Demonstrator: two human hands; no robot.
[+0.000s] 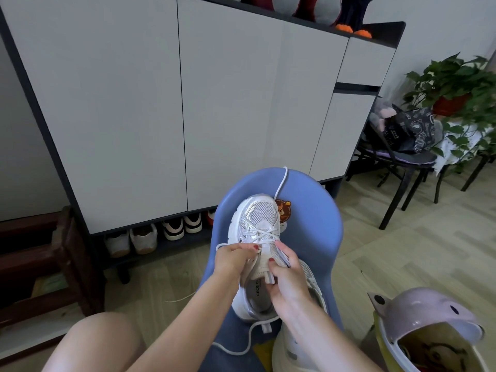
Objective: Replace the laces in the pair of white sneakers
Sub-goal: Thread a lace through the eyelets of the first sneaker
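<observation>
A white sneaker [259,218] lies on the blue chair [316,224], toe pointing away from me. A white lace [264,233] crosses its lower eyelets. One lace end [281,182] runs up over the chair's back. Another stretch of lace [251,336] trails down below the heel. My left hand [233,260] pinches the lace at the sneaker's left eyelet row. My right hand [288,283] grips the sneaker's tongue and right side, thumb on the tongue. A second white sneaker [315,284] lies partly hidden under my right hand.
A white shoe cabinet [188,103] stands behind the chair, with several shoes [161,232] on its bottom shelf. A pink and yellow helmet [429,331] sits at the lower right. A black chair with bags [400,146] and a potted plant [453,84] stand at the right. A loose lace [179,298] lies on the floor.
</observation>
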